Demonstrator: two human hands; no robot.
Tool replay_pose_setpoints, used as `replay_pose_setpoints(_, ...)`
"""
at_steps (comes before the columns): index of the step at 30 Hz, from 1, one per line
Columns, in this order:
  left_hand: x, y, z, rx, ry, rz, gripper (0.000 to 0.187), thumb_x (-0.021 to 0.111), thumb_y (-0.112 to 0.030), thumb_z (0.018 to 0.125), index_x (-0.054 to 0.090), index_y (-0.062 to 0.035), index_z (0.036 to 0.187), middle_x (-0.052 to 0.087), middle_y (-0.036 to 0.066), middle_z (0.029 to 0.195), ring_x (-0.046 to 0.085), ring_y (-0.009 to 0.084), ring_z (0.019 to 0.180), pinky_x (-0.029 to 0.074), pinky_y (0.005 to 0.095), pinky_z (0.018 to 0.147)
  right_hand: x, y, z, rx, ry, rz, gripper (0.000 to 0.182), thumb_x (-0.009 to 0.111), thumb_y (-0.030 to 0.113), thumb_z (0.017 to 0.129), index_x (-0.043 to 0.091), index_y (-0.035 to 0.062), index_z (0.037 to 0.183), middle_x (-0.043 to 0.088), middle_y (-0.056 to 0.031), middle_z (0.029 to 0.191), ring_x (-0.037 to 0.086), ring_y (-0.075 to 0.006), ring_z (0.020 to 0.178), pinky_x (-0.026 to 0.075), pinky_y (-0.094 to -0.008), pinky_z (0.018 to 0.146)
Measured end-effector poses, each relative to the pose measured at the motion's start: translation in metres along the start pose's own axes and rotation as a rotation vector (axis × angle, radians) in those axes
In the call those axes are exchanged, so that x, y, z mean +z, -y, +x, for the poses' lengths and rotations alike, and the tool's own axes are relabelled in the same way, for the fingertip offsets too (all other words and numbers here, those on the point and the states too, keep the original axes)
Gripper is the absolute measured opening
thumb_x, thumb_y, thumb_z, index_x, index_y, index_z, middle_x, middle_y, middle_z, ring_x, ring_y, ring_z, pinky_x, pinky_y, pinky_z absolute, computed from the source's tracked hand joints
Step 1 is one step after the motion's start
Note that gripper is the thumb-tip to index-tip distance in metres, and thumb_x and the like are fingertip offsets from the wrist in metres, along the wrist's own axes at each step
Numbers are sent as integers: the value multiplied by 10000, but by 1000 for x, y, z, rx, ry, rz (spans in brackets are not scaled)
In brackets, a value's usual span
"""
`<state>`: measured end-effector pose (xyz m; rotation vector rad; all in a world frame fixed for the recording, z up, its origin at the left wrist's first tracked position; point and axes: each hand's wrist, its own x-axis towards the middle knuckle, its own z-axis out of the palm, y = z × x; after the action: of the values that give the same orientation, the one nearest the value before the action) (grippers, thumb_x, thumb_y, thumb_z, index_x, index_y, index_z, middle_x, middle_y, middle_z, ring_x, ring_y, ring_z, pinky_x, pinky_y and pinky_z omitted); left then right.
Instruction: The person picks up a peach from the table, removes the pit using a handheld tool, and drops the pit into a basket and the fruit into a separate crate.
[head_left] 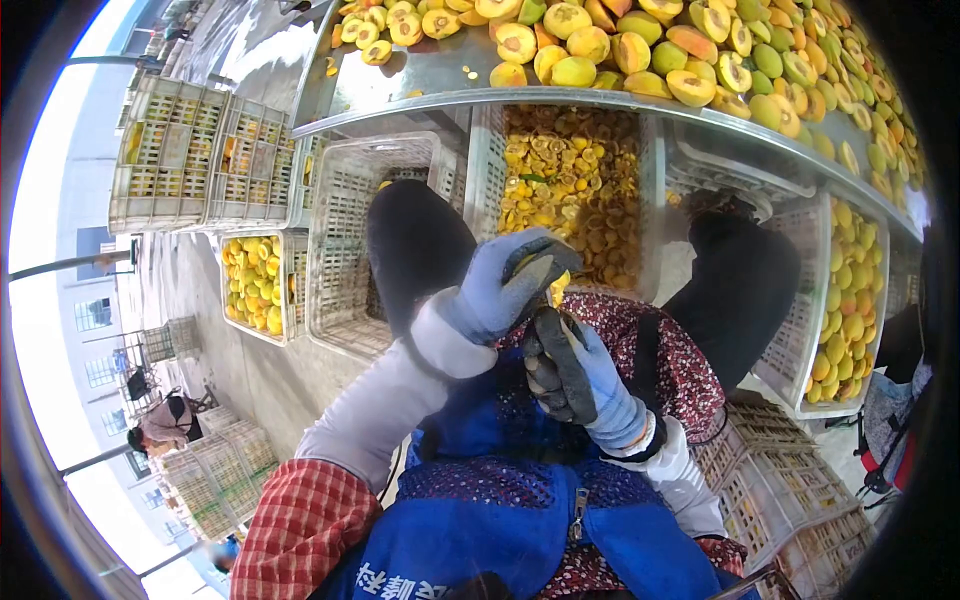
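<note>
My left hand (pixel 512 285), in a grey-blue glove with dark fingers, is closed on a small yellow fruit piece (pixel 559 289) in front of my chest. Just below and to the right, my right hand (pixel 578 372) wears a matching glove, its fingers curled and its thumb close beneath the fruit. Whatever the right fingers hold is hidden. Beyond my hands, between my knees, a crate (pixel 486 165) contains yellow fruit scraps and brownish pieces. Many halved peach-like fruits (pixel 590 43) lie heaped on the metal table (pixel 440 75) ahead.
An open pale crate (pixel 330 240) stands by my left knee. Crates of yellow fruit stand left (pixel 230 290) and right (pixel 812 330). Stacked crates (pixel 165 150) rise at far left, others (pixel 785 490) at lower right. Another person (pixel 170 420) is in the left background.
</note>
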<state>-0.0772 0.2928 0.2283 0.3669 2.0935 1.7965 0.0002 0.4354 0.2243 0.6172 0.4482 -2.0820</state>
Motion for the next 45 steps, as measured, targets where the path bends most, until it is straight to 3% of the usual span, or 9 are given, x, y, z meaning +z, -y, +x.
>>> replay_pose_setpoints(14,12,42,-13,4,-376,-143,233,485,-207,892,600,-6,885,602,65,833,571,138,778,450,247,683,-5,27,4,-29,859,390,485,325,515,922,499,70,1005,372,35,578,331,-68,401,324,-221,331)
replay_pose_setpoints(16,-11,40,-22,-167,-509,-684,267,477,-234,896,578,3,965,602,73,874,574,175,765,460,273,692,-46,23,38,-19,633,492,427,363,485,924,496,85,993,420,21,602,350,-85,415,329,-216,348)
replay_pose_setpoints(20,-98,43,-44,174,-843,154,303,487,-275,898,597,-1,965,608,97,863,589,186,807,476,289,717,-35,24,27,2,198,230,346,432,430,918,516,97,960,470,14,656,399,-85,458,353,-219,389)
replay_pose_setpoints(22,-162,34,-71,-165,-785,245,388,540,-323,863,564,14,1054,603,148,930,594,279,829,479,322,756,-21,24,18,-74,23,-29,318,457,409,914,521,100,949,486,12,676,413,-82,475,362,-221,403)
replay_pose_setpoints(24,-191,40,-89,-485,-801,1392,478,589,-352,825,529,23,1117,589,190,988,590,316,857,484,333,749,-25,19,22,-191,-38,-25,272,495,368,903,518,104,962,512,1,710,439,-83,497,373,-220,412)
replay_pose_setpoints(29,-133,-1,7,-136,-781,776,245,608,-148,833,604,15,1016,648,143,926,613,196,861,470,304,770,-30,11,30,-220,68,-111,241,526,315,895,518,100,1004,516,-9,729,477,-102,546,385,-215,446)
replay_pose_setpoints(33,-106,2,139,-201,-452,1199,491,581,-481,770,607,-62,1024,629,133,956,579,301,969,459,374,795,-34,34,34,-164,-50,12,264,519,316,902,526,86,1031,486,6,689,463,-96,530,382,-217,438)
replay_pose_setpoints(38,-113,1,223,-294,258,1478,439,636,-384,754,596,-56,1042,628,177,955,582,320,971,456,376,818,-62,37,44,-390,-263,-263,290,517,329,902,526,74,1039,482,5,667,461,-87,516,388,-223,426)
replay_pose_setpoints(45,-137,33,193,111,-179,608,594,702,-189,678,447,-19,1186,572,121,1041,567,216,908,459,327,786,-40,73,38,-426,-263,-182,224,487,279,920,508,85,1030,492,-5,658,457,-90,491,375,-225,404)
